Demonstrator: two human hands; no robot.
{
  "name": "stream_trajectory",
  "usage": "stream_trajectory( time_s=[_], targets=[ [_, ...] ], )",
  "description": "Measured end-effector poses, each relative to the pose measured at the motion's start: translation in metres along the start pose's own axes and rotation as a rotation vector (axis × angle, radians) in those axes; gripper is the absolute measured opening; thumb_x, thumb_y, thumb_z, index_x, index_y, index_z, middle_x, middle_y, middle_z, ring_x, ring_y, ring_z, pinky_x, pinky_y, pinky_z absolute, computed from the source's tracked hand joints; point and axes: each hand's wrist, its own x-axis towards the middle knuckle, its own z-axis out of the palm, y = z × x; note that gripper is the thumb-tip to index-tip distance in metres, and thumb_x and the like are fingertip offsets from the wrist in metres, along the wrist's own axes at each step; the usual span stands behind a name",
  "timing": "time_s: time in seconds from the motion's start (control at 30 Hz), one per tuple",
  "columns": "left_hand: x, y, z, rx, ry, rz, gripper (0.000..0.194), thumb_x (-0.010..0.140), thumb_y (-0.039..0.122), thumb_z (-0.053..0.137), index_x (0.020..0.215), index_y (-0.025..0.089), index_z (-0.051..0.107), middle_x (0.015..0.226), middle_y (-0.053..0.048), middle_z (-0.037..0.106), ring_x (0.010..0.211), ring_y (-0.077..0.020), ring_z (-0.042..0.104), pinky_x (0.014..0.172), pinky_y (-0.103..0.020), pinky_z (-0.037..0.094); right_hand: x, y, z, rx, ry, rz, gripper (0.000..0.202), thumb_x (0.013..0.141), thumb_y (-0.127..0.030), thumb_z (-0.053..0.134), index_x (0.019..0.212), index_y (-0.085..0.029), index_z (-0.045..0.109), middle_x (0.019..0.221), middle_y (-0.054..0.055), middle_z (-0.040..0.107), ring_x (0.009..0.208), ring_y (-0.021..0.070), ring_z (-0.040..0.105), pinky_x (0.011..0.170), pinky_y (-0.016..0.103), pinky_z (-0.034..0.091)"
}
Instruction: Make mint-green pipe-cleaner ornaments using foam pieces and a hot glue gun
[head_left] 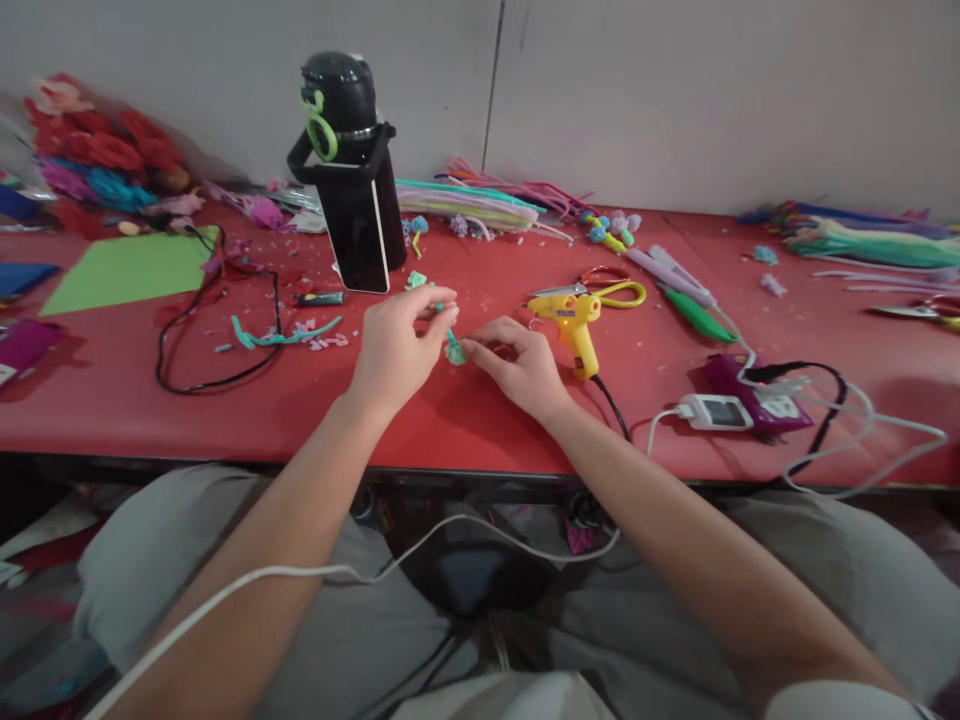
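Between my two hands is a small teal fuzzy piece (455, 350) with a short stem, held above the red table. My left hand (405, 345) pinches the stem at its upper end. The fingertips of my right hand (517, 360) are closed on the piece's lower right edge. Just behind my left hand lies another small teal piece (415, 281). To the right of my right hand is a yellow glue gun (574, 325), with scissors (622, 290) behind it.
A black bottle (386, 190) with a phone (356, 235) leaning on it stands behind my left hand. Pipe cleaners (480, 205) lie along the wall. A power bank (716, 412) and cables are at the right, a green sheet (131, 272) at the left.
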Motion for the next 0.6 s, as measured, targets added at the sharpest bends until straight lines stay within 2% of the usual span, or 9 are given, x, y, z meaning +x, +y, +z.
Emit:
stream_trajectory(
  time_s=[0.27,0.4,0.5,0.6],
  targets=[
    [0.000,0.001,0.001,0.025,-0.034,0.009,0.016,0.091,0.015,0.069,0.105,0.020,0.075,0.097,-0.003,0.080,0.089,-0.0178,0.077,0.078,-0.026,0.063,0.000,0.002,0.001,0.029,-0.017,0.001,0.026,0.094,-0.042,0.066,0.080,-0.021,0.063,0.082,0.003,0.064,0.076,0.0164,0.059,0.071,0.032,0.048],
    [-0.001,0.000,0.002,0.022,-0.039,0.017,0.016,0.091,0.015,0.069,0.105,0.020,0.075,0.099,-0.004,0.080,0.088,-0.0177,0.077,0.077,-0.026,0.063,0.000,0.006,0.004,0.056,-0.019,0.062,0.031,0.097,-0.050,0.058,0.083,-0.023,0.054,0.077,0.000,0.057,0.070,0.0154,0.052,0.067,0.031,0.044],
    [0.000,-0.001,0.000,0.025,-0.024,0.016,0.016,0.091,0.013,0.069,0.104,0.020,0.075,0.097,-0.003,0.080,0.086,-0.0166,0.077,0.076,-0.024,0.063,0.000,0.009,0.005,0.080,0.052,0.098,0.035,0.101,-0.053,0.050,0.081,-0.025,0.046,0.072,-0.002,0.049,0.066,0.0148,0.048,0.066,0.031,0.041],
    [0.007,-0.004,-0.011,0.052,0.016,0.021,0.014,0.090,0.013,0.070,0.102,0.019,0.075,0.094,-0.003,0.080,0.083,-0.0152,0.077,0.075,-0.023,0.062,0.002,0.009,0.002,0.061,0.125,0.127,0.041,0.104,-0.052,0.041,0.073,-0.026,0.039,0.065,-0.003,0.044,0.061,0.0142,0.046,0.062,0.031,0.038]
  ],
)
